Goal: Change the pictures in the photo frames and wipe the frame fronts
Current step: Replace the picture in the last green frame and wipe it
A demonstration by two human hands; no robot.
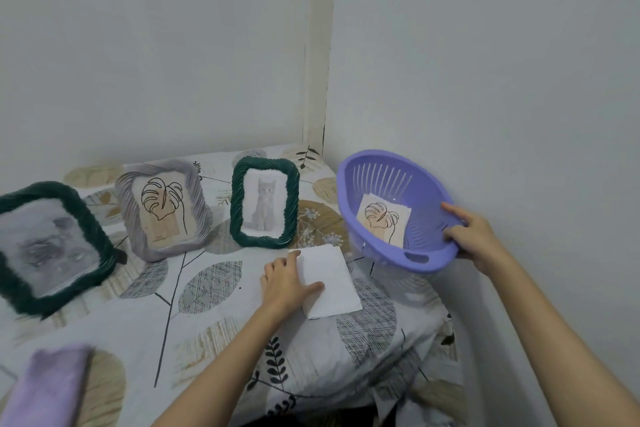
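Note:
Three photo frames stand on the leaf-print cloth. A dark green frame [20,246] at far left holds a blurred grey picture. A grey frame [124,204] beside it shows a leaf drawing. A second green frame [237,204] shows a grey kitten. My left hand [285,282] lies flat on the left edge of a white sheet [337,284], which faces down on the cloth. My right hand [474,234] grips the rim of a purple basket [349,204], tilted toward me. A leaf-drawing picture [382,222] lies inside it.
A folded purple cloth [52,388] lies at the near left edge. The table [194,340] sits in a room corner, walls close behind and to the right. Its right edge drops off just under the basket.

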